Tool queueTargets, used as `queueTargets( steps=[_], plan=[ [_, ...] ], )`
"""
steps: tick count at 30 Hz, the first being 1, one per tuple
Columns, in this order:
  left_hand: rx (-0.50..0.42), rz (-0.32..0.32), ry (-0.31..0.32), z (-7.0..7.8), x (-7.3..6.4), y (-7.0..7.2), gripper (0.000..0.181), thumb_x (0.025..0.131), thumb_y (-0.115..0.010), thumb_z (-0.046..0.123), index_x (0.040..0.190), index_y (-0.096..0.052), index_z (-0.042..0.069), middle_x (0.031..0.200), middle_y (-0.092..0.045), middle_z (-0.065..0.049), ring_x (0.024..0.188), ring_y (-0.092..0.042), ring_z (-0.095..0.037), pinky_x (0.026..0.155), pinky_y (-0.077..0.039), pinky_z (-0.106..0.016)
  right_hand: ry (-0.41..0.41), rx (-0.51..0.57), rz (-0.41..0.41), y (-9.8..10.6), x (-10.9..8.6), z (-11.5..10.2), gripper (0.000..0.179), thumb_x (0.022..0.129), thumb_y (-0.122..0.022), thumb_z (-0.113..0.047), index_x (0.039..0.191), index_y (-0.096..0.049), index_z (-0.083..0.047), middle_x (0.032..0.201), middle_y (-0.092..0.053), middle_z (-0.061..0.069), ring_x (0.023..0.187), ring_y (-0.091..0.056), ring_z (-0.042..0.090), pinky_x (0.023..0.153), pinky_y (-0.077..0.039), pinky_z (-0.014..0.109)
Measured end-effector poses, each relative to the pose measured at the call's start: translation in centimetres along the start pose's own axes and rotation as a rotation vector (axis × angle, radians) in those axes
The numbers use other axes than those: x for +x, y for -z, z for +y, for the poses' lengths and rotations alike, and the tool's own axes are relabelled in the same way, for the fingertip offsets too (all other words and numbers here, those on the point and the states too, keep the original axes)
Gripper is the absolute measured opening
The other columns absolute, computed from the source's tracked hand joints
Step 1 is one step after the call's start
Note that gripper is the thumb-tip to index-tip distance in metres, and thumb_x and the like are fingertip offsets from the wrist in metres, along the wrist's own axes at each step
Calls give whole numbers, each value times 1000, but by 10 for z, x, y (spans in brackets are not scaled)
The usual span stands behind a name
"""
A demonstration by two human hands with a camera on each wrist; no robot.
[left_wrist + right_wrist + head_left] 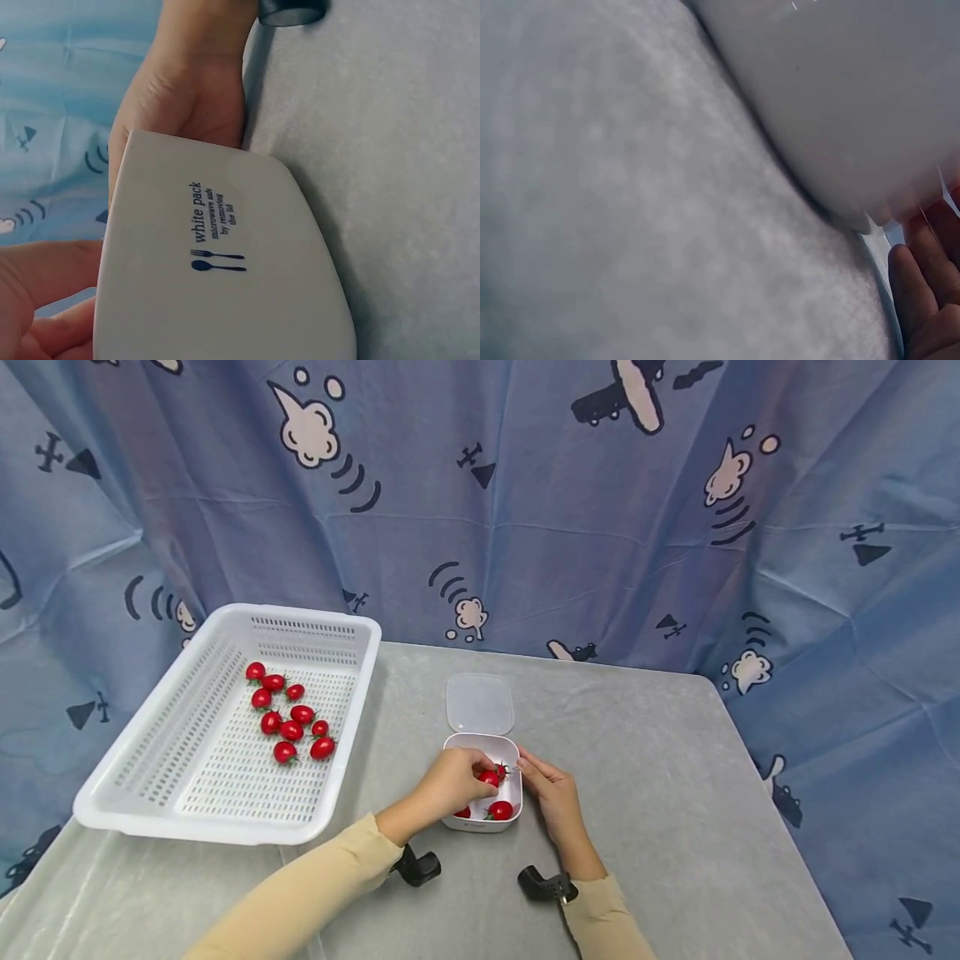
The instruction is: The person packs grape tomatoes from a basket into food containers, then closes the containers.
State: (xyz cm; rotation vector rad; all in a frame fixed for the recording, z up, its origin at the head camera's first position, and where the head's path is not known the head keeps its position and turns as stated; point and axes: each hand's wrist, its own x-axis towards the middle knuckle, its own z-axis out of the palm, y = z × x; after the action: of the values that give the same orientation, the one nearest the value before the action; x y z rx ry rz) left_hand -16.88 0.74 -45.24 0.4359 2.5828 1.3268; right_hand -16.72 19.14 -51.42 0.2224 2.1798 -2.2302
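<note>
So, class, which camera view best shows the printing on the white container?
The left wrist view: the printing is large and readable, though sideways. The head view shows it tiny, unreadable; the right wrist view, only a plain side of the container.

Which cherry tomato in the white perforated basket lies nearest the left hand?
The larger cherry tomato at the cluster's right front, just below a smaller one; the others lie farther from the left hand.

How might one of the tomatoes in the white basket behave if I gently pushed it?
The tomatoes look round or oval, so one would probably roll. Their glossy skin suggests it may slip when pressed. Raised walls on the basket would likely stop it.
</note>
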Motion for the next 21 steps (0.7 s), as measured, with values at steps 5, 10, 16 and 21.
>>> queueTargets(
  steps=[5, 10, 16, 21],
  plan=[
    [41, -55, 42, 2, 3, -2, 19, 75, -84, 9, 90, -75, 2, 81, -73, -5, 67, -54, -7, 60, -46, -18, 1, -14, 3, 1, 0, 0, 38, 94, -67, -13, 127, -64, 5, 131, -62, 20, 102, -66, -4, 88, -54, 15],
    [58, -96, 64, 5, 6, -3, 19, 73, -85, 9, 88, -75, 3, 80, -73, -4, 70, -54, -8, 63, -46, -19, 8, -14, 7, 0, 1, 0, 38, 94, -68, -14, 126, -64, 4, 130, -63, 19, 102, -66, -4, 88, -54, 15],
    [89, -102, 70, 5, 6, -4, 18, 73, -86, 10, 84, -74, 4, 78, -72, -2, 71, -54, -9, 63, -45, -20, 3, -22, 8, 0, 1, 1, 37, 94, -68, -14, 127, -64, 4, 130, -63, 17, 103, -65, -5, 88, -54, 15],
    [115, -101, 74, 6, 6, -5, 18, 73, -86, 11, 84, -73, 4, 77, -70, -2, 69, -52, -9, 62, -44, -19, 0, -32, 7, 0, 1, 1, 38, 94, -68, -15, 127, -64, 3, 131, -63, 18, 104, -65, -5, 89, -53, 14]
  ],
)
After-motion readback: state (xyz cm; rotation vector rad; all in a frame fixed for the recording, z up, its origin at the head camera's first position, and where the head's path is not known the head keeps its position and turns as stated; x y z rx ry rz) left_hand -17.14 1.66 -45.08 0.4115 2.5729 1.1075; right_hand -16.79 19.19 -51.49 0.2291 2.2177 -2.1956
